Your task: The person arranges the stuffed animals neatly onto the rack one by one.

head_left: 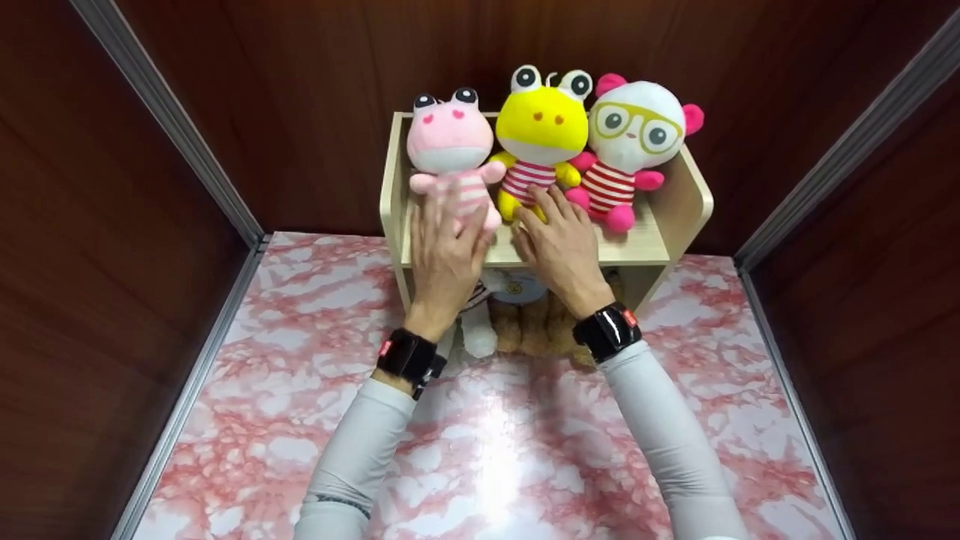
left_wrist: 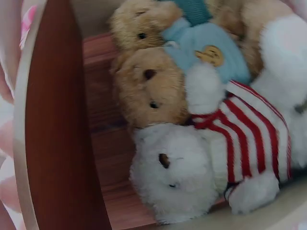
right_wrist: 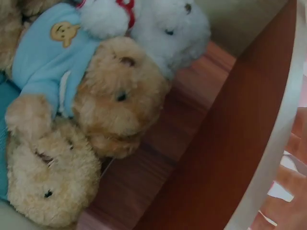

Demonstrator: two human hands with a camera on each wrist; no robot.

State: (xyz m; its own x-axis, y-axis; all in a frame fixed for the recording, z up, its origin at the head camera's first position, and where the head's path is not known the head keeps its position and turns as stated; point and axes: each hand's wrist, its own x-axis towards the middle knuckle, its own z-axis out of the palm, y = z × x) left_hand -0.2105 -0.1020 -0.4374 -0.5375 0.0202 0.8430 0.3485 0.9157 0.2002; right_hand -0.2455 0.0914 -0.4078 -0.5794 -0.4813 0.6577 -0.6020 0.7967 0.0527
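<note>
Three plush toys sit in a row on the top of a small pale wooden shelf (head_left: 510,256): a pink frog-like toy (head_left: 450,135), a yellow frog (head_left: 541,120) and a white-and-pink panda in yellow glasses (head_left: 634,124). My left hand (head_left: 448,262) lies over the pink toy's lower body, fingers extended, covering much of its striped belly and legs. Relaxed fingers of my right hand (head_left: 564,244) reach the yellow frog's lower body and cover part of its legs. Neither hand grips a toy. The panda sits to the right of that hand.
On the lower level lie a white bear (left_wrist: 172,172) in a red-striped top, a brown bear (right_wrist: 120,96) in light blue and a tan bear (right_wrist: 53,177). Dark wood panels (head_left: 112,225) enclose the shelf. Red-and-white marbled flooring (head_left: 480,450) spreads in front.
</note>
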